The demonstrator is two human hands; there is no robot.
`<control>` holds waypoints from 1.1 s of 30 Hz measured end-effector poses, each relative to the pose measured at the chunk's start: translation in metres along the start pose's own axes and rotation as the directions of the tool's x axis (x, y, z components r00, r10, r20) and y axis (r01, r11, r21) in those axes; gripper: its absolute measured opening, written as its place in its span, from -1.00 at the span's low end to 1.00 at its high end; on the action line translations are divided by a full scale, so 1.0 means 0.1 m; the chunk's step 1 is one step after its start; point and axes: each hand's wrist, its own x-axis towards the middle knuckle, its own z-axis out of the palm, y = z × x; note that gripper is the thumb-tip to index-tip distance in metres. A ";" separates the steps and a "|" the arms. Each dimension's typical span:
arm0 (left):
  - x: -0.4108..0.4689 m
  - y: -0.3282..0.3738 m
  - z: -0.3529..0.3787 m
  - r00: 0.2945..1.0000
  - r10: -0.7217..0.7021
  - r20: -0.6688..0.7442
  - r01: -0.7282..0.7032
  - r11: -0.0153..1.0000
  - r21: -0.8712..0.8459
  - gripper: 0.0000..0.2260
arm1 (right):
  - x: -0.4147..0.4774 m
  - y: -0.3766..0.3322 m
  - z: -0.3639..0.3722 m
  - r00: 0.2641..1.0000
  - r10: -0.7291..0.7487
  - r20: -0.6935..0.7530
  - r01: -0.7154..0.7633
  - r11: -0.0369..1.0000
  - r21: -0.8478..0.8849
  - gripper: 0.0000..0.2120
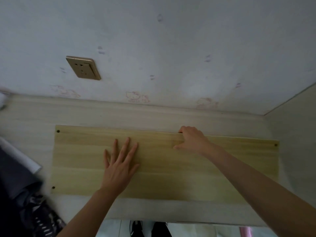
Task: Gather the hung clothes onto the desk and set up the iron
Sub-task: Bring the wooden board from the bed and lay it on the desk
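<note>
At the near left of the pale desk point(153, 211), dark clothes point(18, 182) lie heaped, well apart from both hands. Farther in, the left hand point(118, 168) presses flat, fingers spread, on a wooden board point(188, 171). The right hand point(191, 139) curls over the board's far edge. Beyond, a brass socket point(83, 67) sits on the wall.

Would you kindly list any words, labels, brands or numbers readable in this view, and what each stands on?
None can be read.
Wall socket: no legible marking.
Wallpaper: only faint pink cartoon figures and small marks, no words.
Dark patterned cloth at left: white marks too blurred to read.
</note>
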 end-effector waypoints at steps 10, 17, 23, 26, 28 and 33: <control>0.01 -0.16 0.37 0.987 -0.101 0.124 0.100 0.995 0.012 -0.39 | 0.39 0.02 0.38 0.996 0.038 0.077 -0.043 0.997 0.070 -0.36; -0.05 -0.20 0.43 0.976 -0.165 0.140 0.165 0.986 0.013 -0.39 | 0.46 -0.01 0.50 0.992 0.024 0.123 -0.032 0.998 0.060 -0.34; -0.04 -0.22 0.47 0.972 -0.171 0.160 0.173 0.985 0.005 -0.40 | 0.42 -0.01 0.58 0.995 -0.004 0.099 0.004 1.000 0.003 -0.39; -0.04 -0.22 0.50 0.969 -0.195 0.149 0.199 0.980 -0.008 -0.41 | 0.28 -0.03 0.71 0.992 -0.074 -0.099 0.065 0.993 -0.095 -0.58; -0.04 -0.22 0.52 0.966 -0.214 0.146 0.217 0.976 -0.008 -0.41 | 0.16 -0.04 0.82 0.984 -0.101 -0.149 0.080 0.987 -0.143 -0.62; -0.04 -0.21 0.54 0.966 -0.209 0.153 0.215 0.976 -0.023 -0.40 | -0.21 0.10 1.23 0.992 -0.060 -0.111 0.051 0.995 -0.087 -0.48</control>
